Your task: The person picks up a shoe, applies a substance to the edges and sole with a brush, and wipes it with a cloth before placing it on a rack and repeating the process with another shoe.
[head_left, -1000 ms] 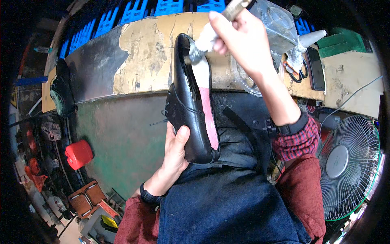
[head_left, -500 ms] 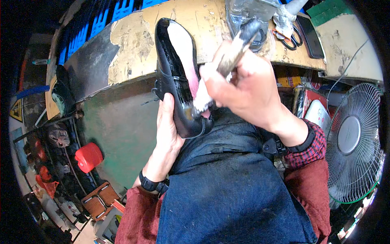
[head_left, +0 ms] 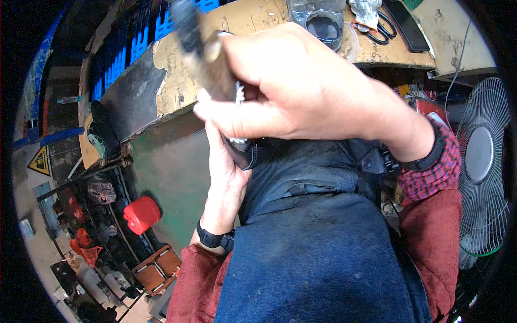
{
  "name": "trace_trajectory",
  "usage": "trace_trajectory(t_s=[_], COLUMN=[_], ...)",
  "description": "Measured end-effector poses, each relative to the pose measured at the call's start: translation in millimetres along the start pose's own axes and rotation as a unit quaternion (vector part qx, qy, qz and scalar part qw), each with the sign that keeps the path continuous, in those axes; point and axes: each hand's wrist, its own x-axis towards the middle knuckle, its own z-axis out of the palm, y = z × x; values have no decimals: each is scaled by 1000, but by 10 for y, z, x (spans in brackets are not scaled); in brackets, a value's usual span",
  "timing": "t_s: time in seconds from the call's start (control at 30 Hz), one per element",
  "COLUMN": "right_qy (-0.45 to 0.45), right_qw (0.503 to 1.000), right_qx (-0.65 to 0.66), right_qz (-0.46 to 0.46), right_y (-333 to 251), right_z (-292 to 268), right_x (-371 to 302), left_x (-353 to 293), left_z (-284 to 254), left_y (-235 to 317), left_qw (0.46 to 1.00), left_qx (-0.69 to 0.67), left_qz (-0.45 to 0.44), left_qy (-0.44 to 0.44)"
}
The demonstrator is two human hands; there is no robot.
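Note:
My right hand (head_left: pixel 301 86) is closed round the handle of a brush (head_left: pixel 215 72), whose dark upper end is blurred by motion. White stuff shows beside the handle, and the brush tip is hidden behind my fingers. Under that hand is a black leather lace-up shoe (head_left: pixel 243 156); only its lower end shows clearly, the rest being covered. My left hand (head_left: pixel 221 161) grips the shoe from its left side, fingers mostly hidden behind my right hand. The shoe is held above my lap, over a blue apron (head_left: pixel 318 242), by the bench edge.
The worn wooden bench (head_left: pixel 172 89) carries a pot of dark liquid (head_left: pixel 325 27), scissors (head_left: pixel 383 35) and a phone (head_left: pixel 406 27). A fan (head_left: pixel 479 156) stands at right. Leftward are another dark shoe (head_left: pixel 105 134), a red canister (head_left: pixel 142 214), a stool (head_left: pixel 157 269) and blue crates (head_left: pixel 121 64).
My right hand and the brush have moved left over the shoe, the handle now leaning up-left and covering the shoe's opening. The view has shifted slightly; my left hand keeps its hold.

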Motion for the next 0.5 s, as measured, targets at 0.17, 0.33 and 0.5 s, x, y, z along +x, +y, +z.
trace_trajectory(t_s=[0.17, 0.33, 0.5], right_qy=[-137, -194, -203], right_qw=[982, 971, 969], right_qx=[19, 70, 108], right_qz=[-132, -120, -95], right_y=[47, 238, 441], right_z=[-201, -256, -327], right_x=[220, 303, 247], left_x=[5, -33, -11], left_z=[-136, -251, -205], left_y=[181, 349, 477], left_qw=[995, 992, 971], left_qx=[-84, -116, -168], left_qz=[-13, -50, -93], left_qy=[41, -25, -145])
